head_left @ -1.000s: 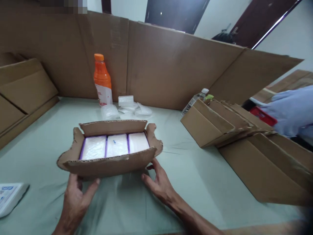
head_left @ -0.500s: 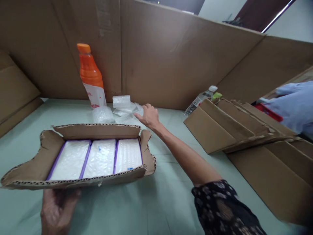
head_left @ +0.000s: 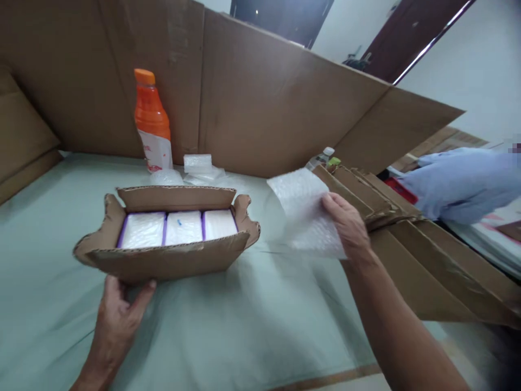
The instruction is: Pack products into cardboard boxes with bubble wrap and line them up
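An opened cardboard box sits left of centre with its flaps up. Inside it lie three purple-edged packs under clear or white wrapping. My left hand grips the box's lower front edge, its thumb against the front wall and some fingers hidden beneath. A sheet of bubble wrap hangs from my right hand, pinched at its right edge, in the air to the right of the box. More bubble wrap pieces lie behind the box.
An orange-capped bottle stands at the back against a tall cardboard wall. To the right are folded cardboard boxes, with a clear bottle behind them. A person's light blue clothing shows at far right.
My right hand has picked up a bubble wrap sheet from the back and brought it right and nearer. The box has come down and now tilts less; my left hand still holds it.
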`<state>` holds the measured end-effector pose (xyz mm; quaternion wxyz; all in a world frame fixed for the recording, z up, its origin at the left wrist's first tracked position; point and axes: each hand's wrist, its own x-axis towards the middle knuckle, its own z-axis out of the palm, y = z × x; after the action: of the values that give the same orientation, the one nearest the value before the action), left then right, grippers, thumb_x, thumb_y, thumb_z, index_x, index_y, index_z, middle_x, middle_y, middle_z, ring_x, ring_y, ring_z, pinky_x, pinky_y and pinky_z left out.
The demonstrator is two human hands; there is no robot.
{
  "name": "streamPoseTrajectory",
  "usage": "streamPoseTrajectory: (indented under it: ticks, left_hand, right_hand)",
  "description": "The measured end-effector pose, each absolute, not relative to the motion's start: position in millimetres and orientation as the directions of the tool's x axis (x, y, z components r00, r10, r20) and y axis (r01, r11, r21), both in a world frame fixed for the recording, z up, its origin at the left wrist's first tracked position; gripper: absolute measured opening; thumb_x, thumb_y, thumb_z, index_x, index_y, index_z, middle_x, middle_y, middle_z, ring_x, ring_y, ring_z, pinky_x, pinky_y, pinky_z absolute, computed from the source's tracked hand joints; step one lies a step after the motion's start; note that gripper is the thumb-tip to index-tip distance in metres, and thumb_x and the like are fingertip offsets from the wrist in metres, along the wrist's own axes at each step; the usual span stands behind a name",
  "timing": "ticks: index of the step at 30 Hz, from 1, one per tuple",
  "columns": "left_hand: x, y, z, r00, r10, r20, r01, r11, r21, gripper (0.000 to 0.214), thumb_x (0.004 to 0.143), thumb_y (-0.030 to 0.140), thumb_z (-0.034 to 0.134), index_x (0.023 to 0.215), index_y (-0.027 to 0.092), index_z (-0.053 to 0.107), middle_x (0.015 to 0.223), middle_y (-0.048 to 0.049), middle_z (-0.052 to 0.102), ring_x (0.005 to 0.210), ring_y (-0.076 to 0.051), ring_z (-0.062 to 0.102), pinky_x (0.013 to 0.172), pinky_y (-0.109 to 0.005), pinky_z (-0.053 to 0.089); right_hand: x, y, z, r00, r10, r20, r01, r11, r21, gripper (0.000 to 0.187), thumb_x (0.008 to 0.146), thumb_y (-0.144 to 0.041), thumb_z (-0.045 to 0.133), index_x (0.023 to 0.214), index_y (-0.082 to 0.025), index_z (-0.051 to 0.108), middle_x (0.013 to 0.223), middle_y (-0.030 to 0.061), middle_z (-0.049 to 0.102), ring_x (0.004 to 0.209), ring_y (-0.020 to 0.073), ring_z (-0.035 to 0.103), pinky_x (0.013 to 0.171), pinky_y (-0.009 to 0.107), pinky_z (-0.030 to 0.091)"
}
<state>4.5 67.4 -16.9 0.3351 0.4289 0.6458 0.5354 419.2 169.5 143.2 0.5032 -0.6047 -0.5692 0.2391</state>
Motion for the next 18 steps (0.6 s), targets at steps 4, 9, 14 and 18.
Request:
streamPoseTrajectory:
  ticks: [4, 9, 14, 18]
  left_hand:
    - [16.5, 33.5, 20.1, -0.548, 0.807, 0.220, 0.308, -0.050, 0.950, 0.078, 0.083, 0.048, 0.073, 0.151, 0.025, 0.042, 0.155, -0.0141, 0.047, 0.146, -0.038, 0.043, 0.124, -0.062, 0.031]
    - [29.8, -18.3, 49.5, -0.258, 0.942, 0.214, 0.212, -0.161, 0.964, 0.079, 0.083, 0.043, 0.073, 0.153, 0.030, 0.041, 0.147, -0.0138, 0.057, 0.136, -0.037, 0.055, 0.118, -0.063, 0.042]
    - [39.4, -18.6, 46.6, 0.069, 0.975, -0.211, 0.052, 0.208, 0.977, 0.084, 0.075, 0.047, 0.077, 0.148, 0.019, 0.045, 0.134, -0.0188, 0.066, 0.116, -0.032, 0.068, 0.095, -0.045, 0.058]
    - [34.2, -7.3, 50.9, -0.013, 0.930, -0.368, 0.162, 0.366, 0.917, 0.061, 0.075, 0.056, 0.069, 0.120, 0.015, 0.066, 0.081, -0.0055, 0.071, 0.070, -0.020, 0.066, 0.065, -0.032, 0.055]
  right_hand:
    - [409.1, 92.1, 156.8, 0.051, 0.999, 0.015, 0.354, -0.004, -0.935, 0.040, 0.079, -0.063, 0.077, 0.079, -0.023, 0.075, 0.067, 0.0030, 0.068, 0.052, 0.0144, 0.057, 0.048, 0.029, 0.045]
    - [342.2, 68.0, 128.0, -0.569, 0.783, -0.250, 0.369, -0.028, -0.929, 0.042, 0.085, -0.061, 0.071, 0.084, -0.020, 0.079, 0.076, 0.0036, 0.074, 0.067, 0.0175, 0.064, 0.064, 0.031, 0.054]
    - [277.8, 81.2, 88.0, -0.824, 0.498, -0.270, 0.229, -0.143, -0.963, 0.037, 0.088, -0.054, 0.070, 0.094, -0.018, 0.077, 0.076, -0.0009, 0.071, 0.069, 0.0118, 0.063, 0.071, 0.025, 0.052]
    - [276.1, 93.9, 72.8, -0.874, 0.389, -0.290, 0.283, -0.077, -0.956, 0.033, 0.083, -0.044, 0.077, 0.105, -0.019, 0.075, 0.085, -0.0018, 0.072, 0.075, 0.0132, 0.065, 0.071, 0.024, 0.053]
